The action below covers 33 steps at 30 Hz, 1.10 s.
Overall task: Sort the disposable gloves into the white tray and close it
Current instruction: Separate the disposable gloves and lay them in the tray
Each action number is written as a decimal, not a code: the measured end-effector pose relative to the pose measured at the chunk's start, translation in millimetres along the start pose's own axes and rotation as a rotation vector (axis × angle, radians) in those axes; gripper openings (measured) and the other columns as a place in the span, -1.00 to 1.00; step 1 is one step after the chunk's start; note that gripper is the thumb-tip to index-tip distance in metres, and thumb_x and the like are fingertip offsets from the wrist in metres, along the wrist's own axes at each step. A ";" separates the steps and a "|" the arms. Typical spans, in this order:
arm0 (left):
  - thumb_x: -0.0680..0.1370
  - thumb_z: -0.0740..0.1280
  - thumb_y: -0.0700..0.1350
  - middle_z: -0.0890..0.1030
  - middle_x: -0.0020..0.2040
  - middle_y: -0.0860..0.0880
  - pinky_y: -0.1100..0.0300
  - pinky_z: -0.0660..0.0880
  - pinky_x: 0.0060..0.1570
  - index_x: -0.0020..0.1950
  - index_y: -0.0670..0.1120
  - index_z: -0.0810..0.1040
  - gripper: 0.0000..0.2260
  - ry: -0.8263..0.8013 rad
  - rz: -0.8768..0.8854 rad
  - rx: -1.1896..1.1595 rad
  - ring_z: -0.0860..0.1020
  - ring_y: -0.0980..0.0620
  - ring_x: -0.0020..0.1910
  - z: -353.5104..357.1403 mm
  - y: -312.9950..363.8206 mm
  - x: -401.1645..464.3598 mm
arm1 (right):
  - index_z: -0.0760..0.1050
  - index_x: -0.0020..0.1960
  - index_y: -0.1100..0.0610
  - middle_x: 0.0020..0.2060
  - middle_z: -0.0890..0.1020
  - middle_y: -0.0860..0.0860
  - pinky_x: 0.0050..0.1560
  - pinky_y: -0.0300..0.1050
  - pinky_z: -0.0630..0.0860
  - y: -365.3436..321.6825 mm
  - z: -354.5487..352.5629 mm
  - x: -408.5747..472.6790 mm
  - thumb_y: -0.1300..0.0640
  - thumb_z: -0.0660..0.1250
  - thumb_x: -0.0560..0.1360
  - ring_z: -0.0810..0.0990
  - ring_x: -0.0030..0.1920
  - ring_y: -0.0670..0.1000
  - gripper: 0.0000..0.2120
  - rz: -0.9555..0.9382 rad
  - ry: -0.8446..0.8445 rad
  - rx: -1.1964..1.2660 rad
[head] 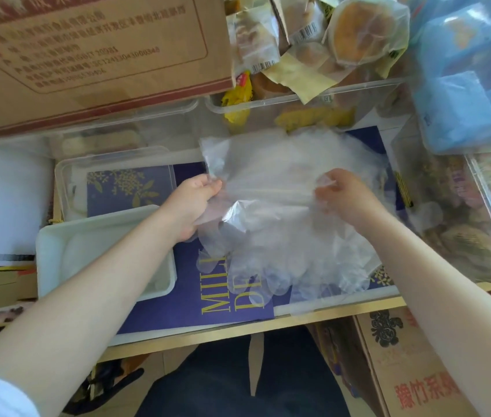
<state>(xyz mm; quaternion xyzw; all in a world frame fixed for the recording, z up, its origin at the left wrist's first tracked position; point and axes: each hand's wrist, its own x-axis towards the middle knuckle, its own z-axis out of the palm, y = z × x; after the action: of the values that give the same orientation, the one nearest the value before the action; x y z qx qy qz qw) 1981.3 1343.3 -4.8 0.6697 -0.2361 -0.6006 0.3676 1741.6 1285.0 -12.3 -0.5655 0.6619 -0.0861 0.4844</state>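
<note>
A crowded table (pixel 238 328) is lying under cardboard boxes (pixel 87 55), clear tubs of wrapped snacks (pixel 313 97) and blue packets (pixel 464 70), with a purple sheet (pixel 223 308) spread across the middle. The sorting is looking barely under way — the white tray (pixel 44 266) is sitting at the left front with only something pale and thin lying in its bottom, perhaps a glove or two, though I cannot be sure. Most of the gloves (pixel 283 236) are still lying as one loose heap on the purple sheet, just right of the tray, and the clear lid (pixel 63 176) is resting behind the tray, not yet on it. The left hand (pixel 191 203) is pinching the heap's left edge, and the right hand (pixel 343 197) is gripping a crumpled fold at its right. The gloves are showing as thin, see-through film — wrinkled, clinging together, fingers fanning toward the table's front edge. Filling and closing the tray look to be still ahead.
</note>
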 end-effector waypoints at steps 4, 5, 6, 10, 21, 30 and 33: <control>0.61 0.20 -0.19 0.65 -0.21 -0.07 0.23 0.54 -0.25 -0.06 -0.15 0.57 -0.83 -0.033 0.027 -0.035 0.60 0.04 -0.27 16.7 8.9 -12.3 | 0.37 0.36 0.17 0.33 0.40 0.13 0.28 -0.13 0.27 -31.0 8.3 -29.8 -0.01 0.31 0.52 0.36 0.33 0.14 -0.53 -0.565 0.207 -0.328; 0.61 0.20 -0.17 0.65 -0.16 -0.11 0.17 0.54 -0.19 -0.02 -0.16 0.58 -0.83 -0.052 0.048 -0.034 0.60 -0.01 -0.22 21.0 12.0 -16.6 | 0.41 0.33 0.19 0.28 0.46 0.12 0.23 -0.23 0.29 -43.1 13.1 -40.6 0.00 0.32 0.51 0.43 0.28 0.11 -0.54 -0.637 0.097 -0.204; 0.61 0.20 -0.16 0.65 -0.11 -0.15 0.11 0.53 -0.13 0.00 -0.17 0.59 -0.82 -0.069 0.071 -0.029 0.60 -0.05 -0.17 25.6 15.3 -20.9 | 0.43 0.30 0.18 0.23 0.52 0.09 0.17 -0.27 0.33 -49.7 19.7 -45.8 0.00 0.34 0.50 0.49 0.21 0.06 -0.56 -0.658 -0.019 -0.132; 0.61 0.20 -0.15 0.66 -0.08 -0.16 0.03 0.52 -0.01 -0.06 -0.16 0.62 -0.78 -0.103 0.129 0.006 0.60 -0.09 -0.10 32.3 19.6 -31.3 | 0.55 0.14 0.16 0.00 0.59 0.00 -0.02 -0.28 0.44 -58.0 36.8 -42.8 0.08 0.42 0.45 0.56 -0.01 -0.03 -0.70 -0.633 -0.030 -0.093; 0.57 0.26 -0.26 0.66 -0.30 0.06 0.30 0.53 -0.06 -0.19 -0.08 0.56 -0.82 0.104 0.246 0.044 0.62 0.14 -0.22 10.4 4.2 -33.1 | 0.38 -0.22 0.12 -0.38 0.52 0.02 -0.43 -0.29 0.38 -38.0 11.5 -19.3 0.36 0.24 0.52 0.49 -0.51 -0.17 -0.79 -0.290 -0.041 0.451; 0.56 0.28 -0.23 0.58 -0.15 -0.12 0.01 0.49 0.03 -0.22 -0.09 0.46 -0.84 0.206 0.158 0.069 0.56 -0.11 -0.10 -29.1 -6.8 -26.7 | 0.23 0.40 0.23 0.39 0.27 0.20 0.41 -0.01 0.20 7.5 -9.3 -3.2 0.46 0.08 0.41 0.21 0.39 0.16 -0.44 -0.213 0.445 -0.158; 0.55 0.23 -0.21 0.65 -0.08 -0.08 0.08 0.56 0.01 -0.17 -0.09 0.44 -0.89 -0.004 0.156 -0.212 0.63 -0.05 -0.07 -30.1 2.2 -33.7 | 0.27 0.40 0.28 0.41 0.28 0.18 0.41 -0.36 0.01 -22.2 14.5 -24.5 0.31 0.15 0.48 0.18 0.42 0.04 -0.52 -0.621 0.365 -0.131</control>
<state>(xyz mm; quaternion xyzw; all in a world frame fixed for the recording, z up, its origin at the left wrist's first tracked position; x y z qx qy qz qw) 2005.4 1373.8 18.4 0.6057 -0.2234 -0.5929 0.4813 1764.5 1304.0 8.2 -0.7446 0.5384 -0.2861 0.2716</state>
